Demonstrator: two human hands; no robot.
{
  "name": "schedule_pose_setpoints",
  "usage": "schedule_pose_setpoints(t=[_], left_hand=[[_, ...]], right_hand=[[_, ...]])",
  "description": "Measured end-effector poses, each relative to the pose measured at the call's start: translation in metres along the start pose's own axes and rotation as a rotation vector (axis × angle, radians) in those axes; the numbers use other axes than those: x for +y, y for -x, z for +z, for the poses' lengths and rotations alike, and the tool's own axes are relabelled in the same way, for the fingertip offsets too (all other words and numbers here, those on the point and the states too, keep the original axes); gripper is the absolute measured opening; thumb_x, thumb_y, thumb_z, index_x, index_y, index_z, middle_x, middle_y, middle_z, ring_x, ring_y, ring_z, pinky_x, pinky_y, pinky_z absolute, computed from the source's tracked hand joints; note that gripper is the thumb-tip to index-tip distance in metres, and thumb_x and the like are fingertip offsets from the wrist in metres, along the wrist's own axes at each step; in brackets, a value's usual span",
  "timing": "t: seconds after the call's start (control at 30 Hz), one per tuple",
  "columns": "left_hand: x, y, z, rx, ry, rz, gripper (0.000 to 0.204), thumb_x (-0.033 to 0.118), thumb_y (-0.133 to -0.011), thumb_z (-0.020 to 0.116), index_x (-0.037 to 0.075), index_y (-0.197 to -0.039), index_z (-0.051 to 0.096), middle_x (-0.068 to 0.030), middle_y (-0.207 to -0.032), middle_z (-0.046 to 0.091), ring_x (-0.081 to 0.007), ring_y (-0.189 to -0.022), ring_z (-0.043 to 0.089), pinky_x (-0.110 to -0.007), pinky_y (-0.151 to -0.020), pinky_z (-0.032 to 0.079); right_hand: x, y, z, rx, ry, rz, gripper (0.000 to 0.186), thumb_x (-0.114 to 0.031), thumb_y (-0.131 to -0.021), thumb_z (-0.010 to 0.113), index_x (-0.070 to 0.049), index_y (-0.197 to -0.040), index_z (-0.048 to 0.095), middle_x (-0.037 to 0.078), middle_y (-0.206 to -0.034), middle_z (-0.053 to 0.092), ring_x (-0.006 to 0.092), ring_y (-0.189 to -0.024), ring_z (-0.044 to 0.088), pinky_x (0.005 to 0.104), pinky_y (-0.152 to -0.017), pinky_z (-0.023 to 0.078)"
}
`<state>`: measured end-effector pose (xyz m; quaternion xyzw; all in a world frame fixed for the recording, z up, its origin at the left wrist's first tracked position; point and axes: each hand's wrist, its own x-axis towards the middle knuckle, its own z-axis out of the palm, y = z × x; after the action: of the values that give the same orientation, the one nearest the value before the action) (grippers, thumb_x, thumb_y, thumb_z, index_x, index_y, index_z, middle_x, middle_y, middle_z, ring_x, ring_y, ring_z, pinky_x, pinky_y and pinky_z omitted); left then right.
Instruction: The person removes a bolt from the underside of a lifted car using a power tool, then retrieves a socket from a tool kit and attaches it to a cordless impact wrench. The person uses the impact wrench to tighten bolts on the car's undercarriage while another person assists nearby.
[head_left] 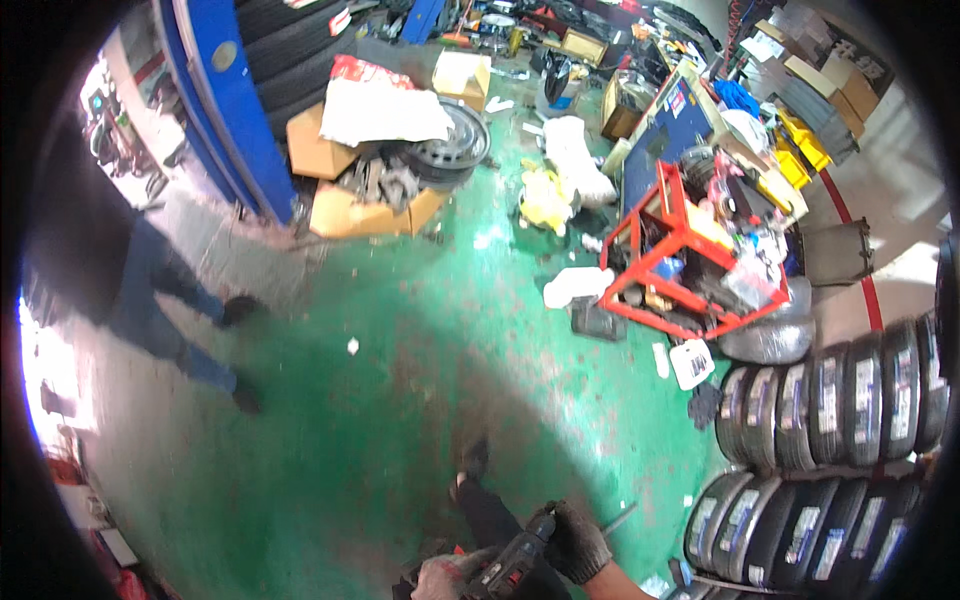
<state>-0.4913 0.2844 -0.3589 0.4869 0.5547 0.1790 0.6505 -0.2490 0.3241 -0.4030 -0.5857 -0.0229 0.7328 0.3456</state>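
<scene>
At the bottom middle, my gloved left hand (450, 572) grips a black power drill (510, 560), its fingers partly hidden by the frame's lower edge. My right hand (575, 545), in a darker soiled glove, closes round the drill's front end. A thin metal rod (620, 518) shows beside that hand. My dark-trousered leg and foot (472, 465) are below the tool on the green floor (350, 430).
A person in jeans (170, 310) walks at the left. Tire rows (825, 410) line the right, by a cluttered red cart (655, 270). Cardboard and a wheel rim (450, 140) lie beside blue lift posts (230, 110); more clutter (560, 70) fills the back.
</scene>
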Motion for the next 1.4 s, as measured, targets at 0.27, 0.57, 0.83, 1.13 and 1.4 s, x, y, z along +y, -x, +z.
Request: schedule_pose_setpoints(t=[0.27, 0.57, 0.83, 1.13, 1.4], left_hand=[[0.196, -0.210, -0.151, 0.070, -0.325, 0.351, 0.051, 0.038, -0.081, 0.078, 0.013, -0.125, 0.072, -0.0118, -0.083, 0.073, -0.0315, -0.078, 0.072, -0.043, -0.070, 0.057], [0.401, -0.485, -0.316, -0.045, -0.571, 0.521, 0.052, 0.036, -0.080, 0.077, 0.012, -0.126, 0.070, -0.0137, -0.081, 0.071, -0.0331, -0.075, 0.071, -0.045, -0.066, 0.055], [0.626, -0.731, -0.375, -0.368, -0.679, 0.712, 0.056, 0.041, -0.079, 0.076, 0.014, -0.128, 0.068, -0.0146, -0.098, 0.075, -0.0346, -0.089, 0.073, -0.044, -0.077, 0.058], [0.791, -0.927, -0.435, -0.333, -0.613, 0.745, 0.054, 0.039, -0.084, 0.074, 0.013, -0.130, 0.068, -0.0161, -0.100, 0.075, -0.0376, -0.090, 0.072, -0.045, -0.079, 0.056], [0.879, -1.156, -0.499, -0.452, -0.545, 0.724, 0.054, 0.030, -0.082, 0.083, 0.008, -0.128, 0.069, -0.0132, -0.106, 0.077, -0.0293, -0.096, 0.075, -0.037, -0.083, 0.058]], right_hand=[[-0.282, -0.091, 0.145, -0.121, -0.258, -0.008, 0.028, -0.026, -0.101, 0.065, -0.003, -0.115, 0.063, 0.014, -0.112, 0.067, 0.0306, -0.105, 0.065, 0.0465, -0.101, 0.052], [-0.558, -0.222, 0.274, -0.139, -0.529, -0.189, 0.028, -0.022, -0.102, 0.062, 0.000, -0.119, 0.061, 0.017, -0.114, 0.068, 0.0314, -0.108, 0.066, 0.0445, -0.101, 0.053], [-0.785, -0.301, 0.296, -0.205, -0.672, -0.498, 0.026, -0.028, -0.106, 0.056, -0.006, -0.120, 0.063, 0.008, -0.104, 0.067, 0.0243, -0.100, 0.066, 0.0399, -0.094, 0.055], [-1.022, -0.388, 0.354, 0.124, -0.554, -0.574, 0.034, -0.018, -0.104, 0.061, -0.002, -0.134, 0.063, 0.007, -0.113, 0.069, 0.0173, -0.094, 0.067, 0.0328, -0.080, 0.059], [-1.214, -0.523, 0.373, 0.044, -0.362, -0.716, 0.023, -0.010, -0.101, 0.066, 0.005, -0.119, 0.067, 0.013, -0.101, 0.073, 0.0218, -0.086, 0.071, 0.0340, -0.076, 0.060]])
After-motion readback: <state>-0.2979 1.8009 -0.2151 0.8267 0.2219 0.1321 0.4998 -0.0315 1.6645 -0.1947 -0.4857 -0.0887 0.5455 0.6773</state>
